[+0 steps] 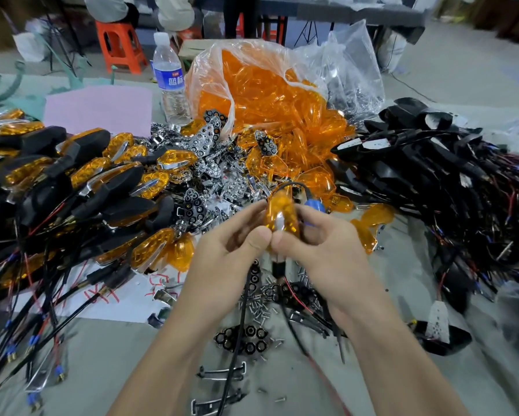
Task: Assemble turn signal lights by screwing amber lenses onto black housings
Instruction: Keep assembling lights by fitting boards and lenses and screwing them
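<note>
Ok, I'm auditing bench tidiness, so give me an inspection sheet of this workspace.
Surface: grey table, largely buried under parts.
Job's things: one light with an amber lens held above the table; bag of amber lenses behind; finished lights piled left; black housings piled right.
Clutter: water bottle, pink sheet, chrome reflectors, loose screws.
Grippers: left hand and right hand both pinch the light.
Cables: black cable hangs below the hands; wires tangled through both piles.
Surroundings: orange stool beyond the table.

Water bottle (174, 100) label (170, 78), characters unreadable, red scrawl (159, 280) on paper (126, 304), illegible
</note>
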### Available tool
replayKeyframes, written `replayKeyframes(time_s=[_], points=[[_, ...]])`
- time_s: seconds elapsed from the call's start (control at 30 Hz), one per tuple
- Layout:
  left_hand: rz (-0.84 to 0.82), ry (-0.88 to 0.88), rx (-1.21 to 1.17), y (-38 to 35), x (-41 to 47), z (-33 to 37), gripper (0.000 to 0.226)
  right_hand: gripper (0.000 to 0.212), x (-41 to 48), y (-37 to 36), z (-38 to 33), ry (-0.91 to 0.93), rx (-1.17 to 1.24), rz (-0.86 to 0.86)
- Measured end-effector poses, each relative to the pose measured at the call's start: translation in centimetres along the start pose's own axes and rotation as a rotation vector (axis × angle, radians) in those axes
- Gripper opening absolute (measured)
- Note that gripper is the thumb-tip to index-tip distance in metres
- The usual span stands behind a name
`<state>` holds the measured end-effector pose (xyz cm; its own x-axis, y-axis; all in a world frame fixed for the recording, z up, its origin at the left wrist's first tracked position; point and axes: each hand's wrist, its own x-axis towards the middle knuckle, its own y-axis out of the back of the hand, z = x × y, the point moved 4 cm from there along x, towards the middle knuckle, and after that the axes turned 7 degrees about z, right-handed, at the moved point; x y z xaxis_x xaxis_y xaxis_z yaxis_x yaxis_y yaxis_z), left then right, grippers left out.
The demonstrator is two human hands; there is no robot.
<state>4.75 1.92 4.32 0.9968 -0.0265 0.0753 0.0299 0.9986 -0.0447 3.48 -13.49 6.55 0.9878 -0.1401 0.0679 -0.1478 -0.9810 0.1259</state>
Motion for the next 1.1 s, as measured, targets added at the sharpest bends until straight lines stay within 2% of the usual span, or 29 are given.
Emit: replayKeyframes(time_s=[0.07,0.13,0.23,0.33,0.37,0.47,0.5,0.57,0.6,0.63,0.7,0.8,0.9,1.0,1.1], points=[[-0.037,0.040,0.045,-0.9,-0.3,-0.1,0.052,0.028,0.8,-0.1,0.1,-0.174,0.427,0.007],[-0.002,0.043,0.205,-1.2,-0.6,0.0,0.065,0.034,1.3,-0.1,0.0,-0.274,0.651,0.000],[0.165,-0.014,0.504,-0.3,-0.7,0.7,0.084,0.026,1.7,0.6,0.3,-0.309,0.814,0.002],[0.399,-0.189,0.739,0.6,-0.9,2.2,0.080,0.015,1.4,1.2,1.4,-0.342,0.899,0.020],[0.453,-0.280,0.767,0.6,-1.2,2.5,0.076,0.021,1.3,1.2,1.9,-0.347,0.904,0.041],[0.528,-0.514,0.717,0.3,-2.1,2.4,0.033,0.058,0.7,0.7,3.3,-0.387,0.948,0.132],[0.506,-0.488,0.699,0.3,-2.0,2.0,0.020,0.067,0.5,0.4,3.8,-0.402,0.969,0.153],[0.317,-0.239,0.534,-0.2,-1.1,0.3,0.010,0.075,0.0,-0.2,4.4,-0.436,0.991,0.161],[0.181,-0.082,0.351,-0.8,-0.9,-0.5,0.011,0.074,-0.2,-0.6,4.6,-0.450,1.004,0.151],[0.070,0.052,0.159,-1.5,-0.7,-1.1,0.023,0.071,-0.5,-1.0,4.9,-0.455,1.007,0.134],[0.018,0.186,-0.050,-2.1,-0.5,-2.2,0.043,0.062,-1.0,-1.7,5.4,-0.443,0.951,0.118],[0.044,0.240,-0.161,-1.9,-0.3,-2.7,0.043,0.047,-1.6,-1.9,5.8,-0.419,0.702,0.126],[-0.001,0.253,-0.194,-1.5,-0.2,-3.1,0.033,0.039,-1.6,-1.5,5.6,-0.326,0.434,0.087],[-0.009,0.276,-0.222,-1.8,-0.2,-2.9,0.039,0.052,-1.8,-2.1,4.8,-0.223,0.285,-0.031],[0.012,0.285,-0.288,-2.0,-0.2,-2.9,0.042,0.058,-2.0,-2.5,4.7,-0.161,0.281,-0.058]])
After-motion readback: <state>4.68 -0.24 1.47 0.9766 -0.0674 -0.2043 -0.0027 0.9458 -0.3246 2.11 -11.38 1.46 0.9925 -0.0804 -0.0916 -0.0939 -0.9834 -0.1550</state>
